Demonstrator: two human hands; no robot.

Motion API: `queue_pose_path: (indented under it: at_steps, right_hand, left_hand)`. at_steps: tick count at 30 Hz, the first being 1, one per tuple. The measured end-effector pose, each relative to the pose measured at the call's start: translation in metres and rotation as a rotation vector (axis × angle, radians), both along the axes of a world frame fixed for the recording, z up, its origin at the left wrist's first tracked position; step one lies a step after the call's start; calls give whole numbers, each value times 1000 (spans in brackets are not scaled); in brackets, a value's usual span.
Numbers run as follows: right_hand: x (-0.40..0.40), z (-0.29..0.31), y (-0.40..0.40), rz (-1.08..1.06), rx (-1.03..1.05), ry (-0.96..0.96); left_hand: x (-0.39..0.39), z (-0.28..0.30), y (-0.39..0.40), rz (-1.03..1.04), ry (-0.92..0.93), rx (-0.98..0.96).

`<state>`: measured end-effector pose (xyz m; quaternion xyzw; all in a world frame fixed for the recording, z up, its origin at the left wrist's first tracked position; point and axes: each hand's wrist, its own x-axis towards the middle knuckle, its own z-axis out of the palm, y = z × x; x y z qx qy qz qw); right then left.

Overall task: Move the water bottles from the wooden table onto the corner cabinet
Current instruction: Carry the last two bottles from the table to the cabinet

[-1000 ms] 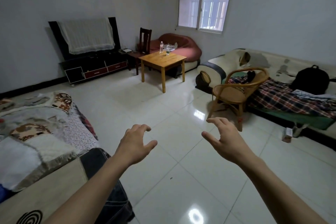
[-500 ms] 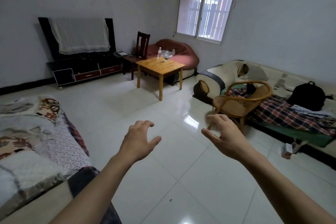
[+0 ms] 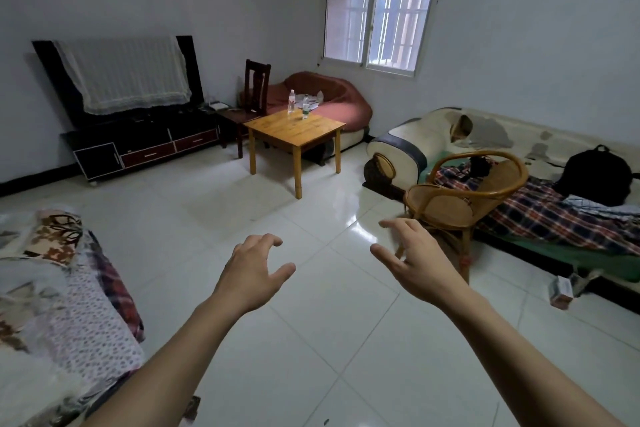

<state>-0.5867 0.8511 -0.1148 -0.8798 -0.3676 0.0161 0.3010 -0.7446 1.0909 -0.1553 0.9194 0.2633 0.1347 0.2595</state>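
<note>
Two clear water bottles stand upright on the far edge of the wooden table (image 3: pixel 277 133) across the room: one with a red label (image 3: pixel 291 101) on the left, one with a green label (image 3: pixel 305 107) just right of it. A low dark cabinet (image 3: pixel 230 113) sits in the corner beside the table, left of a dark wooden chair (image 3: pixel 257 86). My left hand (image 3: pixel 251 272) and my right hand (image 3: pixel 417 258) are stretched out in front of me over the tiled floor, far from the table. Both hold nothing, fingers loosely curled.
A black TV stand (image 3: pixel 145 146) with a cloth-draped screen lines the left wall. A red beanbag (image 3: pixel 332 97) lies behind the table. A rattan chair (image 3: pixel 464 198) and a sofa (image 3: pixel 540 191) with a backpack are at the right, a blanket-covered bed (image 3: pixel 52 288) at the left.
The view has moved forward across the floor, so the table and bottles are nearer. Both hands stay raised and hold nothing.
</note>
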Motion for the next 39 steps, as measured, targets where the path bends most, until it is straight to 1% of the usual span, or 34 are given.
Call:
queue_pose_path:
  at_steps: [5, 10, 17, 20, 23, 27, 30, 35, 39]
  right_hand:
    - [81, -1, 24, 11, 20, 3]
    - [151, 12, 48, 39, 11, -23]
    - [225, 3, 96, 46, -16, -12]
    - [255, -1, 124, 46, -35, 2]
    - [287, 2, 158, 26, -54, -24]
    - [330, 18, 211, 5, -90, -62]
    - [359, 21, 251, -3, -71, -68]
    - [397, 0, 299, 4, -103, -15]
    - [446, -10, 334, -5, -83, 10]
  left_hand:
    - [76, 22, 16, 29, 29, 54]
    - [141, 38, 41, 62, 0, 94]
    - [214, 16, 84, 56, 61, 41]
    - [250, 7, 113, 51, 39, 20]
    - [286, 2, 149, 37, 4, -13]
    - [335, 7, 206, 23, -30, -51]
    - [369, 11, 248, 23, -67, -58]
    - [409, 0, 292, -6, -11, -77]
    - [453, -8, 333, 7, 7, -64]
